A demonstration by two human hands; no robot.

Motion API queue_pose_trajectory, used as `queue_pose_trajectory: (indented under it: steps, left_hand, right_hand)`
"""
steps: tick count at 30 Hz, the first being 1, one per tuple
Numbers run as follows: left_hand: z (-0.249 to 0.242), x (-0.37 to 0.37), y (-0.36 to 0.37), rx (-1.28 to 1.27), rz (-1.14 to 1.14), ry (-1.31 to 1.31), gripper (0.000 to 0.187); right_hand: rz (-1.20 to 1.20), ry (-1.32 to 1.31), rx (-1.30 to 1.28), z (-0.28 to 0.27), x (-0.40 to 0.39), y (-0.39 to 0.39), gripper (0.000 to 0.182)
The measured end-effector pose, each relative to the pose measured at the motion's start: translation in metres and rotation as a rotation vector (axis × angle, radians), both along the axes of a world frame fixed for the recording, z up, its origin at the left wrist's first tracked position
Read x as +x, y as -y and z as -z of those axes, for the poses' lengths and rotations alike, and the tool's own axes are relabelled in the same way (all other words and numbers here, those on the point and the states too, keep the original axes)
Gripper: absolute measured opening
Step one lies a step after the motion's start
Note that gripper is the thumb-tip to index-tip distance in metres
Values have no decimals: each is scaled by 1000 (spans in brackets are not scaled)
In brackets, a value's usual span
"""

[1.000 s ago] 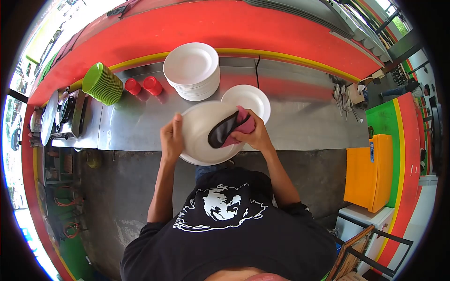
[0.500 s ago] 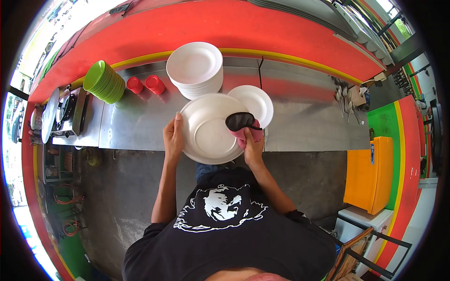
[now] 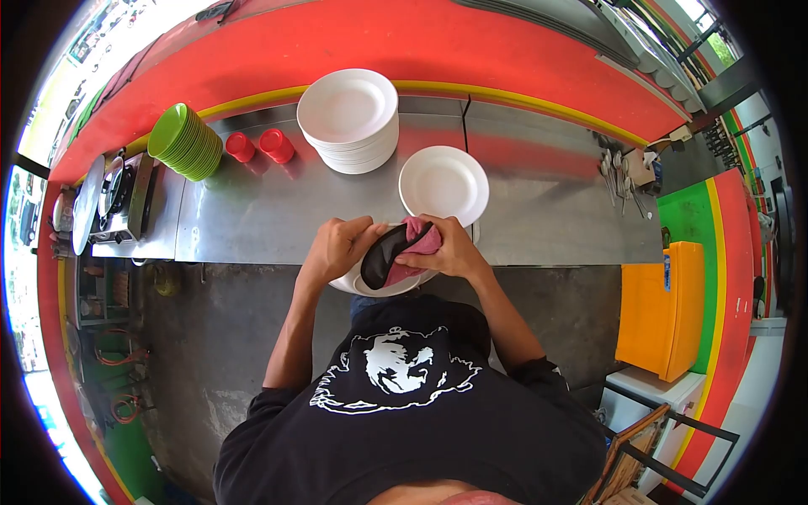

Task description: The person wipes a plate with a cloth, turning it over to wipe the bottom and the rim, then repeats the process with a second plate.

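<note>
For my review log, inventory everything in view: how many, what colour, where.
Held plate: one, white, between the hands
Cloth: one, pink and black, over held plate
Plate stack: one, white, counter's rear
Counter plate: at least one, white, right of stack
Bowl stack: one, green, counter's left
Cups: two, red, beside bowls
Stove: one, silvery, far left
Cutlery: several, silvery, counter's right
Counter: silvery, ahead
Bin: one, orange, lower right
Wall: red, yellow-striped, behind counter
Edge clutter: uncountable
Shirt: one, black, white print, person's torso
Left hand: at held plate
Right hand: gripping cloth
</note>
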State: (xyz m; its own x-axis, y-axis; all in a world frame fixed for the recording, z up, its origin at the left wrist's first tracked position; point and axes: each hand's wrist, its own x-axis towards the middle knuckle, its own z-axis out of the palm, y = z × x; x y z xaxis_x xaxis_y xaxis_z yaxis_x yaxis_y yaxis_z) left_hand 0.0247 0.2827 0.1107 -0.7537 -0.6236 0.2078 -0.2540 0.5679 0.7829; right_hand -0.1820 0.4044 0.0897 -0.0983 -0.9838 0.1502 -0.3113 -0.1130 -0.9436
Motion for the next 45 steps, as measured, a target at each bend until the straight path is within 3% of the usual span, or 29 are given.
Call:
queue_pose_trajectory:
  steps: [3,7,9,12,13,16,21,26,29,32,38,42,44,45]
  left_hand:
    - [-4,2,0,85,12,-22,44]
    - [6,13,5,101,-178,-151,49]
    - [18,20,11,267,-347,-297,51]
    - [27,17,12,469,-539,-529,53]
    - [32,12,12,535,-597,-611,53]
    - [38,-3,1,668,-690,-772,53]
    - [45,-28,-29,837,-823,-891,54]
    - [42,-20,-7,803,-566,-636,52]
    - [25,-11,14,703,-376,-439,48]
    - [21,1,26,670,-295,-204,49]
    - [11,1,24,563,-173,-117,46]
    - [-6,-3,18,277,-23,68,42]
    - [-7,-3,20,152,37,98,45]
    - [-4,-1,21,211,8,33,47]
  right_hand:
    - [0,112,-34,4,-4,3,47]
    - [99,425,-22,24,-7,-2,42]
    - [177,655,17,30,-4,-6,37]
    - [322,790,64,48,13,-12,38]
    - [380,805,-113,57,27,-8,36]
    - [443,847,-263,67,44,-4,36]
    - [469,934,-169,65,28,-12,32]
    - [503,963,-184,66,17,-13,32]
    - [392,870,106,69,2,-26,37]
    - [252,753,82,63,-5,-24,41]
    - [65,355,145,24,-25,-12,64]
    - [-72,52,19,2,-22,5,66]
    - [-31,138,37,2,-20,8,59]
    - [2,233,51,5,-19,10,56]
